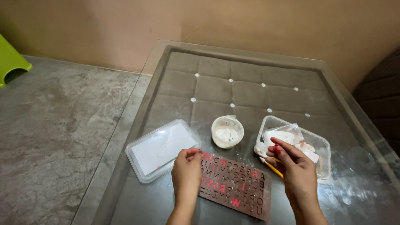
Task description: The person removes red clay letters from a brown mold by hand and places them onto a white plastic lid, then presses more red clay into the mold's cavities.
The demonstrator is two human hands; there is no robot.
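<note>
Resting on the brown letter mould (pixel 235 186), left hand (pixel 186 173) has fingers curled on its left edge, on the glass table (pixel 341 196). Right hand (pixel 296 166) pinches a yellow stick (pixel 275 170) beside a clear tub (pixel 321 146). Small white cup (pixel 227 131) and flat lidded box (pixel 162 149) nearby.

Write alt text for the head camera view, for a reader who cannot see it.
Two bare hands work at a brown letter mould on a glass table: the left hand rests on its left edge, and the right hand holds a yellow stick beside a clear tub. A small white cup and a flat lid lie nearby.
</note>
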